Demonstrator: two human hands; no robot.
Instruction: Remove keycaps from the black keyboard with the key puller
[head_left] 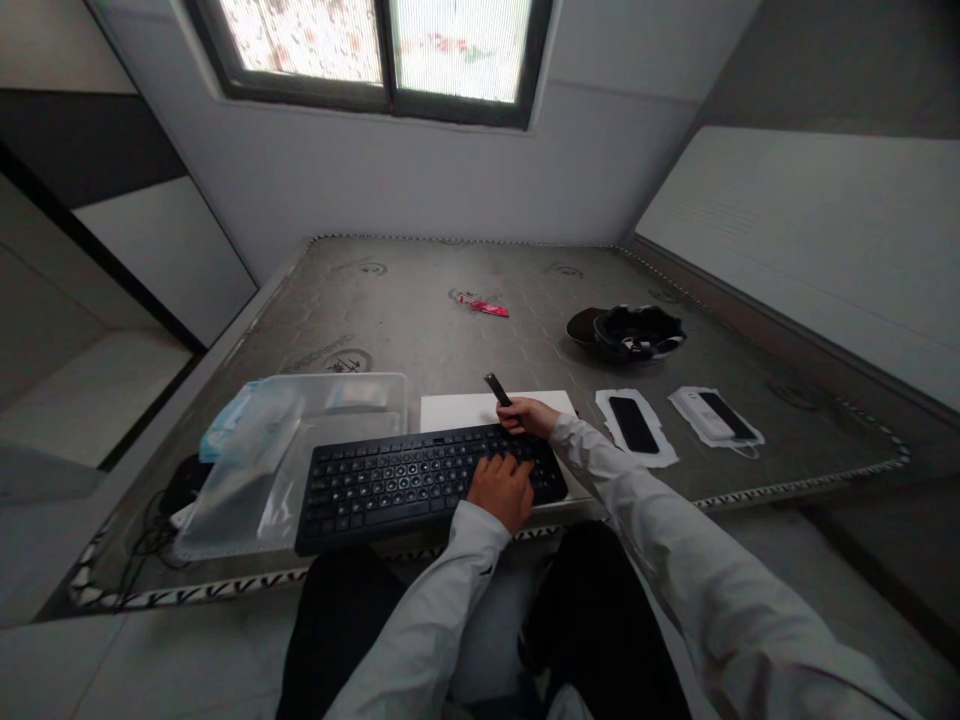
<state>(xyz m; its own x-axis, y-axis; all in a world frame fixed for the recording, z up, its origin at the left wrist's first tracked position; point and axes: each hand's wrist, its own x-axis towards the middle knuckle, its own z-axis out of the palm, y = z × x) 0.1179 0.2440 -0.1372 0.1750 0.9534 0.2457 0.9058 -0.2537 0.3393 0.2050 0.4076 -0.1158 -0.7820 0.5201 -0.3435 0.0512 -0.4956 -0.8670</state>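
Note:
A black keyboard [390,485] lies at the near edge of the mattress, its left end jutting toward my knees. My left hand [502,490] is over its near right part, fingers bent down on the keys and thumb hidden. Just beyond, my right hand [529,415] is closed around a slim black pen-like stick [495,387]. The stick's free end points up and left; its lower end is hidden by the fingers. A white sheet [457,411] shows behind the keyboard, partly covered by it and by my right hand.
Left of the keyboard stands a translucent plastic tray [397,400] with a clear plastic sleeve [247,480] and a blue packet [229,418]. Two dark-screened phones [634,425] lie on white wipes at right. Farther back are a black cap [637,333] and a red strip [487,307].

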